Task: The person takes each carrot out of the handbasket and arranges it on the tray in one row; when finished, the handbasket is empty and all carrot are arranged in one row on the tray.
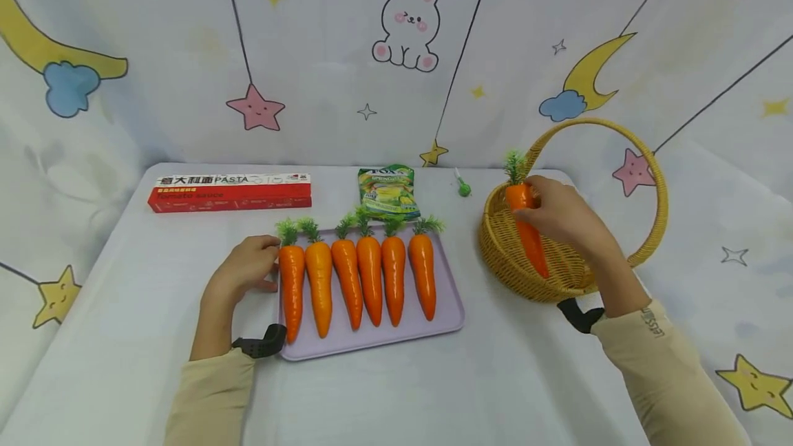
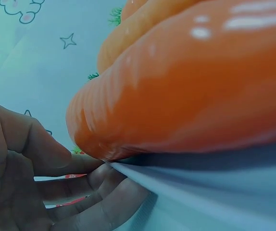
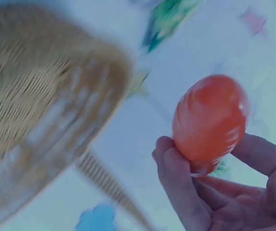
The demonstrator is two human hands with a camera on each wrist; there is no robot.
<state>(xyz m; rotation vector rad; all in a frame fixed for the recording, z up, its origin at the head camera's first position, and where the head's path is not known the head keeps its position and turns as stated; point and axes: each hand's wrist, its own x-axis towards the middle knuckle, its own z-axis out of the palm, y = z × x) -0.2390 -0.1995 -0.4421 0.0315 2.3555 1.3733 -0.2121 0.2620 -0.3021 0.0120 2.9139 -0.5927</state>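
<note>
My right hand [image 1: 560, 208] grips an orange carrot [image 1: 531, 243] near its leafy top, thumb and fingers around it. The carrot hangs tip-down over the opening of a woven basket [image 1: 504, 263]; in the right wrist view its rounded orange body [image 3: 210, 122] shows between the fingers. My left hand [image 1: 244, 267] is at the left edge of a pale lilac tray [image 1: 372, 347], its fingertips touching the rim with fingers slightly bent. Several carrots [image 1: 369, 281] with green tops lie side by side on the tray. The leftmost carrot [image 2: 176, 91] looms beside the left fingers.
A red and white pasta box [image 1: 232, 195] lies at the back left. Behind the tray is a green packet [image 1: 389, 191], with a small green-ended item [image 1: 463, 188] to its right. The basket's tall handle [image 1: 659, 205] arches up on the right. A printed cloth [image 1: 334, 40] hangs behind.
</note>
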